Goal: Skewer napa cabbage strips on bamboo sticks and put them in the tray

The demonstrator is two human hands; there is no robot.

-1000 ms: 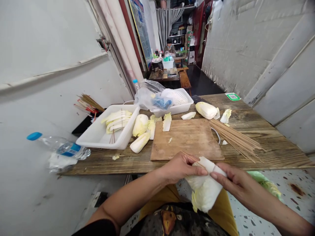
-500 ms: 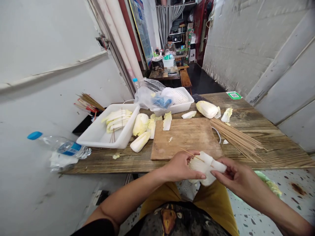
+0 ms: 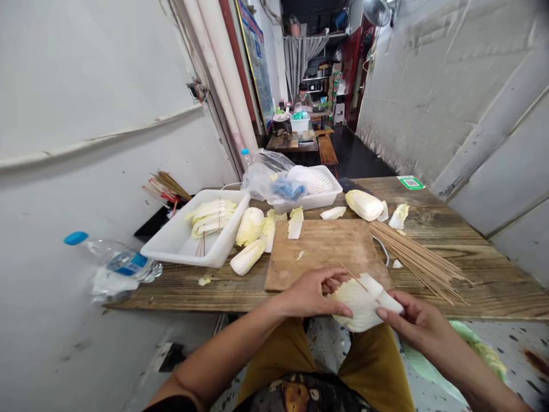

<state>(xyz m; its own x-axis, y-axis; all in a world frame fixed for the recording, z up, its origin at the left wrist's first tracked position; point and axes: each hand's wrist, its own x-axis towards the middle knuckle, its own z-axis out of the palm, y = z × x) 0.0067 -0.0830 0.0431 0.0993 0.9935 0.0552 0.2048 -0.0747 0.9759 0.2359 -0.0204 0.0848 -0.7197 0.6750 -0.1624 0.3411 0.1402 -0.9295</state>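
Between my hands, just in front of the cutting board, is a pale napa cabbage leaf with a thin wooden skewer running through it. My left hand is closed on the leaf's left, frilly side. My right hand pinches the thick white end at the right. The skewer's upper end sticks out above the leaf toward the board. Loose skewers lie in a bundle right of the board. Cabbage pieces lie to its left.
At the left stands a white tray with skewered cabbage leaves; a water bottle lies near the table's edge. Behind the board are a second tray with plastic bags and a cabbage heart. A person sits far back.
The leaf has turned so that more of its broad face shows, and the left fingers have shifted on it. Both hands still hold it. The camera view has tilted up slightly.
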